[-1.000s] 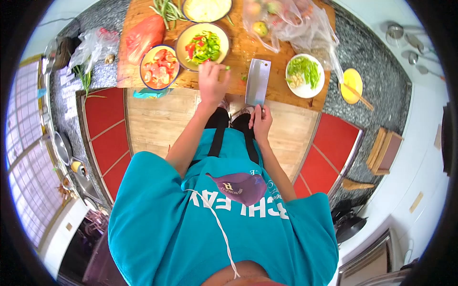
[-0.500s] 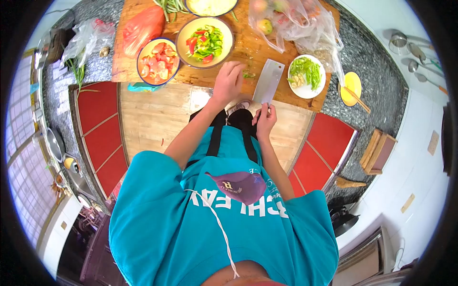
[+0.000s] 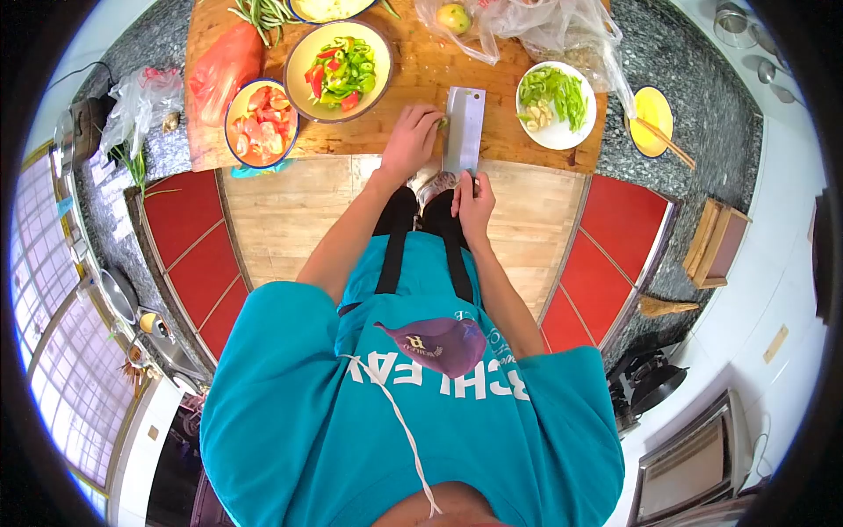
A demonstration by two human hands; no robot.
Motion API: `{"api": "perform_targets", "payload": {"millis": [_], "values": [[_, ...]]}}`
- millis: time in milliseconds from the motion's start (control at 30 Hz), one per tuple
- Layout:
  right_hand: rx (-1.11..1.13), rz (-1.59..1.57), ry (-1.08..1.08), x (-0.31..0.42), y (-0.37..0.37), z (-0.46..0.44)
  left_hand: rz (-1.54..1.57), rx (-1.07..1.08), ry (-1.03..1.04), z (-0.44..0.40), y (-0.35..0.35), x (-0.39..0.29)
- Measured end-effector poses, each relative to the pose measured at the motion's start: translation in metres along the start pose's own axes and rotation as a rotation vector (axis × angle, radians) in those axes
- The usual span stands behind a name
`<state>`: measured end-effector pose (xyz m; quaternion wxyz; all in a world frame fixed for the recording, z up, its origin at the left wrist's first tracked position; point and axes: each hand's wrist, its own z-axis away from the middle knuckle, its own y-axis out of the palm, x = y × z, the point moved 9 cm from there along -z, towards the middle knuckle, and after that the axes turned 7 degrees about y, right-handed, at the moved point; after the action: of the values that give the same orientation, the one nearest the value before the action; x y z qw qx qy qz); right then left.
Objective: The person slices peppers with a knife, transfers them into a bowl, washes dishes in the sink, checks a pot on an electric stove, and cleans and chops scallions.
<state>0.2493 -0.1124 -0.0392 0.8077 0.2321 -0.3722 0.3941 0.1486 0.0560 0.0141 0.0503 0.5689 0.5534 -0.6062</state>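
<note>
My right hand (image 3: 474, 204) grips the handle end of a cleaver (image 3: 464, 127), whose wide blade lies over the front of the wooden board (image 3: 518, 145). Just left of the blade, my left hand (image 3: 411, 140) is closed with fingers curled. A small green bit (image 3: 443, 124) shows at its fingertips; what else it holds is hidden. Beyond it stands a bowl of cut green and red peppers (image 3: 342, 75). Left of that is a bowl of cut tomatoes (image 3: 262, 125). A white plate of sliced greens and garlic (image 3: 557, 101) sits right of the cleaver.
A red plastic bag (image 3: 224, 70) and green beans (image 3: 261, 16) are at the board's back left. Clear bags (image 3: 562, 35) and a round fruit (image 3: 454, 18) lie at the back right. A yellow bowl (image 3: 652, 119) with chopsticks (image 3: 672, 147) stands on the counter.
My left hand has left the pepper bowl and come in beside the cleaver. The cleaver tilted right, then swung back nearly upright in the view. The camera view has shifted a little.
</note>
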Motion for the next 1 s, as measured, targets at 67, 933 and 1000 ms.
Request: {"api": "perform_targets", "payload": {"millis": [67, 933, 1000], "values": [[-0.017, -0.066, 0.005, 0.001, -0.003, 0.002, -0.028, -0.09, -0.04, 0.005, -0.006, -0.006], [0.083, -0.103, 0.021, -0.015, 0.043, 0.004, -0.022, -0.105, -0.019, -0.004, 0.024, -0.026], [0.102, -0.108, 0.029, -0.009, 0.043, 0.008, -0.023, -0.076, -0.023, -0.004, 0.024, -0.031]]}}
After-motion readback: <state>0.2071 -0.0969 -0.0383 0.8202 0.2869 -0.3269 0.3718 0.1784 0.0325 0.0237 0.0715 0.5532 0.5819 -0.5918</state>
